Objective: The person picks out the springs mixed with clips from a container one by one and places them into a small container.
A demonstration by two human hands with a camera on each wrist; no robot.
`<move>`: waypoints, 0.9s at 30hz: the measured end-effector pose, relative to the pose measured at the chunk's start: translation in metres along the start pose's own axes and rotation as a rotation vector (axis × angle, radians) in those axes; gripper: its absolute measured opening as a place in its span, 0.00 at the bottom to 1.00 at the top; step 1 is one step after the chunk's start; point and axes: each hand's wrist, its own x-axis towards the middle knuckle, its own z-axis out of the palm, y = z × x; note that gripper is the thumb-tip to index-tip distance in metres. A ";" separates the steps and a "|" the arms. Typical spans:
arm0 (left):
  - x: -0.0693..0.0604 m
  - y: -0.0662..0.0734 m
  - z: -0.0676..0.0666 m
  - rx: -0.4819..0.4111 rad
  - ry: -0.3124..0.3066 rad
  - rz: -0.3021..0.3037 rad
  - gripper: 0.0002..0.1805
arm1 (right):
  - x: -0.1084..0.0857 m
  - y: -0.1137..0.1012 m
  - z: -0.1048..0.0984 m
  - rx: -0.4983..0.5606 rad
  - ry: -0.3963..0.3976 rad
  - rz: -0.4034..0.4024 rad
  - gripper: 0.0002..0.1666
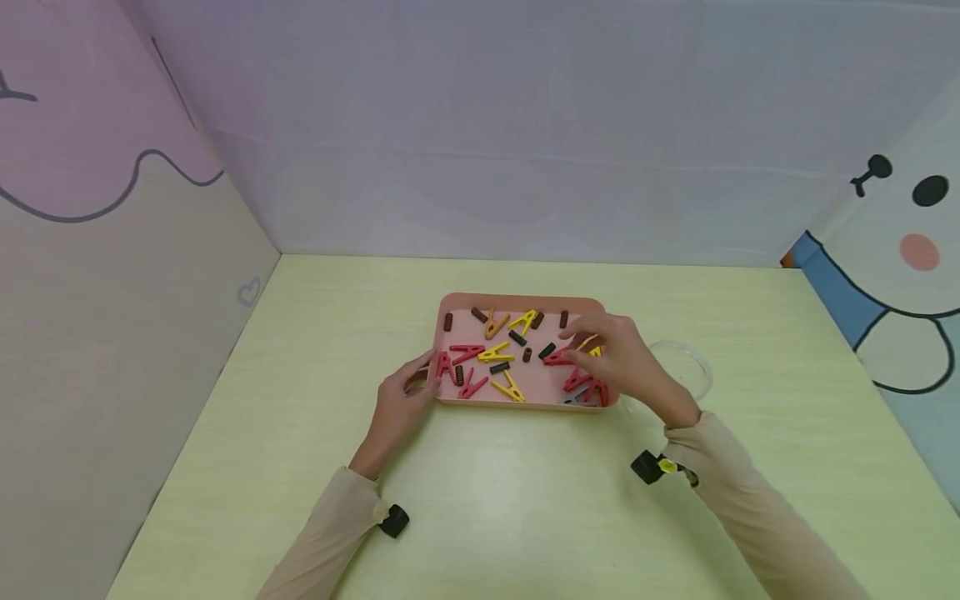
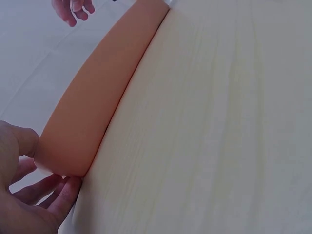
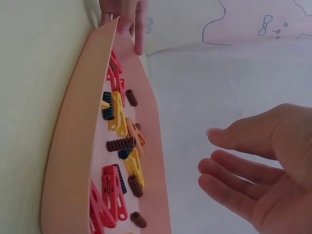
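Observation:
A pink tray (image 1: pixel 525 303) holds red clothespins (image 3: pixel 113 192), yellow clothespins (image 1: pixel 495 352), an orange clothespin (image 1: pixel 494 324) and loose coil springs in brown (image 3: pixel 121 144) and dark green (image 3: pixel 107 106). At the tray's front left corner, my left hand (image 1: pixel 402 402) holds the wall, its thumb by the rim and its fingers against the outside, low down. Over the tray's right part hovers my right hand (image 1: pixel 621 354), fingers loosely bent with nothing between them. Beneath it lie several red clothespins and a grey piece (image 1: pixel 576 394), partly hidden.
A clear round ring or lid (image 1: pixel 693 367) lies right of the tray, partly behind the right hand. The pale wooden table (image 1: pixel 517 492) meets white cloth walls (image 1: pixel 525 167) at the back and printed ones at both sides. Each sleeve carries a small black camera (image 1: pixel 393 521).

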 end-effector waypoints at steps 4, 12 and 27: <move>-0.005 0.017 -0.002 0.000 -0.010 -0.007 0.26 | 0.003 0.002 0.005 -0.007 -0.018 0.007 0.10; -0.010 0.034 -0.004 0.003 -0.018 -0.014 0.26 | 0.011 0.000 0.015 -0.005 -0.051 0.004 0.11; 0.001 -0.005 0.002 0.005 0.017 0.013 0.26 | 0.026 0.007 0.031 -0.021 -0.127 0.023 0.12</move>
